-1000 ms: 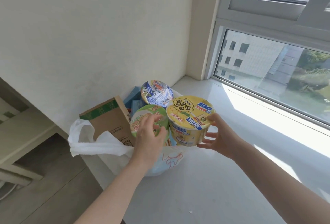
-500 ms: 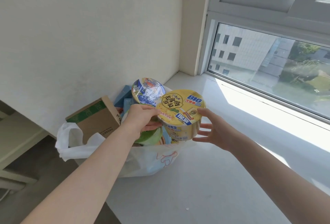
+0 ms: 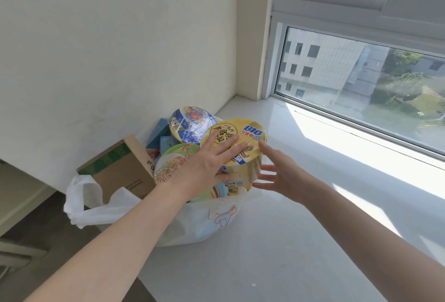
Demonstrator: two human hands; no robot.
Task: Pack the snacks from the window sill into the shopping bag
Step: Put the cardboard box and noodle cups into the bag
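Note:
A white plastic shopping bag (image 3: pixel 192 224) stands on the window sill (image 3: pixel 301 229) by the wall, stuffed full. At its top sit a yellow noodle bowl (image 3: pixel 243 171), a green-lidded bowl (image 3: pixel 173 164) and a blue-lidded bowl (image 3: pixel 190 123). My left hand (image 3: pixel 209 162) lies flat with straight fingers on the yellow bowl's lid. My right hand (image 3: pixel 277 171) is spread at the bowl's right side, fingertips at its rim and wall. A brown cardboard box (image 3: pixel 120 169) and light blue cartons (image 3: pixel 157 133) stick out at the bag's left.
The white sill runs right along the window (image 3: pixel 361 80), partly in bright sunlight. The wall (image 3: pixel 108 49) stands close behind the bag. Left of the sill the floor (image 3: pixel 36 241) lies lower, with a pale furniture edge.
My left hand has shifted from the green bowl's side onto the yellow bowl's lid. The yellow bowl has sunk lower into the bag. My right hand stays at its right side.

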